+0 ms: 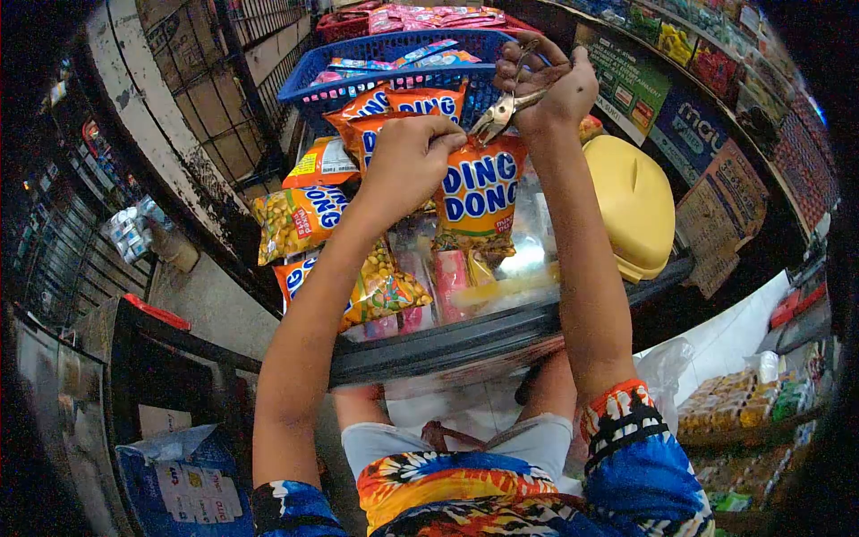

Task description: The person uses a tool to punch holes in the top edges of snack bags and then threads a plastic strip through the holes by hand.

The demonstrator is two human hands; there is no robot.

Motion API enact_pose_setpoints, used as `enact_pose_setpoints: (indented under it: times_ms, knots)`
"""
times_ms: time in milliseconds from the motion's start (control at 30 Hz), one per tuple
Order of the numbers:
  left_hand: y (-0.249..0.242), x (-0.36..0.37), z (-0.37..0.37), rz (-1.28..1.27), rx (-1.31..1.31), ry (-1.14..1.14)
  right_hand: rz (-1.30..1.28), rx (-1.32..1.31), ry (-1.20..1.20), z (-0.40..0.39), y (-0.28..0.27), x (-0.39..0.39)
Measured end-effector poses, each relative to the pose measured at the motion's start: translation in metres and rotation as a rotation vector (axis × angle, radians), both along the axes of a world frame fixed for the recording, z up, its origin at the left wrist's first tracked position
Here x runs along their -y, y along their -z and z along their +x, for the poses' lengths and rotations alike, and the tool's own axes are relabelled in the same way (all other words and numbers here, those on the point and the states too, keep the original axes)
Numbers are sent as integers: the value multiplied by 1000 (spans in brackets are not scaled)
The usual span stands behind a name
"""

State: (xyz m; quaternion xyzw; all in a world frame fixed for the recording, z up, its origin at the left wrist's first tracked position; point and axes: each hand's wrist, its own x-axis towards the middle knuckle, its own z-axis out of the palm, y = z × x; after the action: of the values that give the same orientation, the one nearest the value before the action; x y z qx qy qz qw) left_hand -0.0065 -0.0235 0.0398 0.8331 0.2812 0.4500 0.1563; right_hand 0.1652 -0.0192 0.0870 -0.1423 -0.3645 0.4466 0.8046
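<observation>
An orange Ding Dong snack bag (480, 192) hangs upright over the glass counter, its top edge pinched in the fingers of my left hand (416, 161). My right hand (553, 89) is closed around a metal hole punch or pliers (503, 115), whose jaws are at the top of that bag. Behind and left of it lie more snack bags of the same kind, among them one on its side (300, 219) and one near the counter's front edge (389, 285).
A blue basket (304, 80) with small packets stands at the back, pink packs (429, 16) beyond it. A yellow plastic container (631, 206) sits at the right of the counter (429, 352). Metal bars line the left side; shelved goods (743, 401) stand at the lower right.
</observation>
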Motion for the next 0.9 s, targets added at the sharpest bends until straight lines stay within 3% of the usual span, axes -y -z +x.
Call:
enact_pose_setpoints:
  times_ms: [567, 867, 900]
  knots:
    - [1, 2, 1, 13, -7, -22, 30, -67, 27, -7, 0, 5]
    - [0, 4, 2, 2, -9, -31, 80, -42, -51, 3, 4, 2]
    - [-1, 4, 2, 0, -8, -24, 163, -69, -198, 11, 10, -2]
